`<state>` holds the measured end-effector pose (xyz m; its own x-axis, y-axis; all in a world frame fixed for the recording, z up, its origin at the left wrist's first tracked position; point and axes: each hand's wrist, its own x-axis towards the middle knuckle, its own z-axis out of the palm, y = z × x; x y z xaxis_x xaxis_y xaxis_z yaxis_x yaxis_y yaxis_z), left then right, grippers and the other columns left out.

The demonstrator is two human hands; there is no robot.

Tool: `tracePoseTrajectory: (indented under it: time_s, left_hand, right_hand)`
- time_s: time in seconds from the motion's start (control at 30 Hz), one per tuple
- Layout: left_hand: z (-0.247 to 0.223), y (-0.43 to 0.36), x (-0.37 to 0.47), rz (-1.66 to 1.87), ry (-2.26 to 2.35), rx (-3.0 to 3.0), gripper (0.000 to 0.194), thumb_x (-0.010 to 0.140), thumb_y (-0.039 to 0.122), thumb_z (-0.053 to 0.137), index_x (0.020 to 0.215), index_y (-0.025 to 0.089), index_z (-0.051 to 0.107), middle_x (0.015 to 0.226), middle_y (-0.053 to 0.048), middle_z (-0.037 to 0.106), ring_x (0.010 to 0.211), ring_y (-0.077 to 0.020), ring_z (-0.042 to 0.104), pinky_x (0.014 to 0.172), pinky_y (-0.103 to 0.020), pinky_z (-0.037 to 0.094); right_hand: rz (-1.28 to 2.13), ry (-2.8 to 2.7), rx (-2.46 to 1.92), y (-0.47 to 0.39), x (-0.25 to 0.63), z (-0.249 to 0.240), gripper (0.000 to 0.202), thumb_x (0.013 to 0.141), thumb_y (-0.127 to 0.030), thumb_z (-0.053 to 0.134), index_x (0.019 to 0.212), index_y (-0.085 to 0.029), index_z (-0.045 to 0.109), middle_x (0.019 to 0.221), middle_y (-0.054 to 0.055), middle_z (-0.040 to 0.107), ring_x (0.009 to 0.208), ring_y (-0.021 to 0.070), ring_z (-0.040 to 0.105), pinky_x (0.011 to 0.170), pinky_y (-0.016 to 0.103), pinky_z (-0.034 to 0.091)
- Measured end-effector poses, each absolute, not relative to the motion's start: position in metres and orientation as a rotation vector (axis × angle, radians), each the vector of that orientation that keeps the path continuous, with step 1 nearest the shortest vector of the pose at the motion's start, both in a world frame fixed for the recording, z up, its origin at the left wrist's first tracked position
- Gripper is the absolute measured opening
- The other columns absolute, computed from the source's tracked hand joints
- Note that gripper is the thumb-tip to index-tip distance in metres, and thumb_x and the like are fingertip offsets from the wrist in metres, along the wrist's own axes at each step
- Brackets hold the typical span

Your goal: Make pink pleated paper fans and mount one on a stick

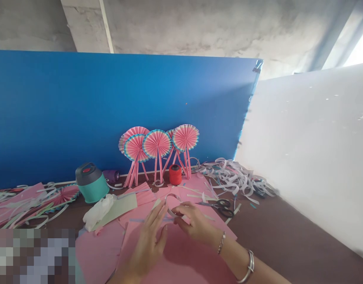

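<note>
Over pink paper sheets [184,252], my right hand [195,223] pinches a thin silvery ring-shaped bangle [173,195] between thumb and fingers. The bangle stands up from the fingertips, its left side beside the fingers of my left hand [152,236]. Those fingers are stretched out and pressed near one another, with the thumb apart, and nothing is held in them. A chain bracelet [221,242] and a bangle pair [250,267] circle my right wrist and forearm. Black-handled scissors [224,207] lie on the paper just beyond my right hand.
Round pleated pink fans [157,144] lean against a blue panel [110,106]. Before them stands a red thread spool [175,174]. A teal container [92,183] and white plastic [99,212] are at left. Paper strips [237,177] are heaped at right; more scraps [21,205] lie far left.
</note>
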<state>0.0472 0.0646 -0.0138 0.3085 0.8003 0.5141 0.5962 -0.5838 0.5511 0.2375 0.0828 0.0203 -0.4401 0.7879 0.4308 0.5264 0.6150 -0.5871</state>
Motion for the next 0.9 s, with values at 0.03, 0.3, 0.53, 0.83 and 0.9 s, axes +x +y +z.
tracePoseTrajectory:
  time_s: [0.03,0.3,0.53,0.83,0.9]
  left_hand:
    - [-0.0136,0.0644,0.0473,1.145,1.273,2.303,0.05,0.093,0.024,0.041,0.141,0.033,0.032,0.146,-0.003,0.042,0.133,-0.0191,0.039,0.099,-0.035,0.047]
    - [-0.012,0.0706,0.0441,1.356,1.424,2.248,0.016,0.089,0.034,0.051,0.087,0.027,0.065,0.106,-0.005,0.064,0.105,-0.0239,0.058,0.087,-0.042,0.05]
    - [-0.0115,0.0707,0.0418,1.429,1.587,2.251,0.018,0.088,0.034,0.052,0.079,0.026,0.065,0.097,-0.004,0.062,0.099,-0.0238,0.057,0.087,-0.043,0.043]
    - [-0.0061,0.0684,0.0457,1.416,1.535,2.269,0.02,0.089,0.033,0.049,0.076,0.025,0.061,0.089,-0.002,0.064,0.09,-0.022,0.058,0.084,-0.039,0.041]
    - [-0.0053,0.0685,0.0458,1.404,1.494,2.279,0.019,0.09,0.032,0.048,0.077,0.025,0.06,0.086,-0.001,0.066,0.087,-0.0211,0.058,0.083,-0.037,0.04]
  right_hand:
    - [0.467,-2.154,-1.021,0.0829,0.238,0.0195,0.016,0.083,-0.016,0.047,0.085,-0.021,0.062,0.081,0.003,0.067,0.078,0.0178,0.059,0.08,0.032,0.045]
    - [0.267,-2.213,-1.029,0.0843,0.2375,0.0159,0.018,0.084,-0.012,0.045,0.084,-0.022,0.059,0.079,0.002,0.069,0.075,0.0173,0.061,0.091,0.039,0.039]
    - [0.227,-2.227,-1.004,0.082,0.2366,0.023,0.018,0.078,-0.009,0.044,0.08,-0.022,0.056,0.072,0.0,0.067,0.065,0.0148,0.057,0.089,0.039,0.036]
    - [0.313,-2.167,-1.105,0.0828,0.2353,0.024,0.018,0.079,-0.009,0.046,0.071,-0.021,0.057,0.063,-0.002,0.062,0.059,0.0128,0.051,0.081,0.035,0.035]
    - [0.332,-2.158,-1.106,0.0833,0.2349,0.0233,0.017,0.079,-0.01,0.047,0.07,-0.02,0.058,0.061,-0.003,0.06,0.058,0.0121,0.05,0.08,0.034,0.034]
